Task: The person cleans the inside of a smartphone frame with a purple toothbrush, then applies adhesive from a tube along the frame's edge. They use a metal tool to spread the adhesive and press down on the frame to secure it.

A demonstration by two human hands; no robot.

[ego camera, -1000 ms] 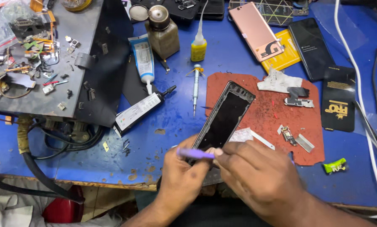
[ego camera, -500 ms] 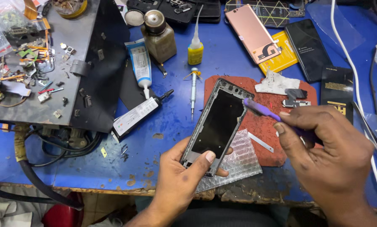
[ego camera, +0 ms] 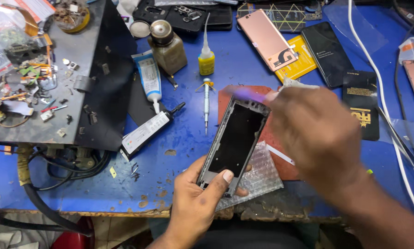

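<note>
At nine to eleven o'clock of the picture, a grey metal box [ego camera: 77, 69] with lots of tiny parts on top, likely parked there to be near but out of the way. Under it, black cables [ego camera: 54, 166] hanging off the blue table [ego camera: 184, 115].

Next, toward twelve o'clock, a white tube [ego camera: 147, 76], a black tube [ego camera: 149, 131], a brown bottle [ego camera: 167, 48] and a yellow bottle [ego camera: 206, 60], all close by. Just below the yellow bottle, a small screwdriver [ego camera: 206, 103] lying flat.

In the middle, the phone frame [ego camera: 237, 138], tilted, top end toward one o'clock. At six o'clock, the left hand [ego camera: 200, 203], gripping the frame's bottom end, thumb pressed on top, probably to keep it from sliding. Beneath the frame, a bit of bubble wrap [ego camera: 257, 177] on a red mat [ego camera: 280, 161], maybe as a soft bed.

At three o'clock of the frame, the right hand [ego camera: 317, 131], blurry, fingers curled round a purple tool [ego camera: 248, 94], tip at the frame's top edge.

Up at one o'clock, a pink phone [ego camera: 267, 39] and a black phone [ego camera: 329, 53] resting apart. Far right, a white cable [ego camera: 382, 92].
</note>
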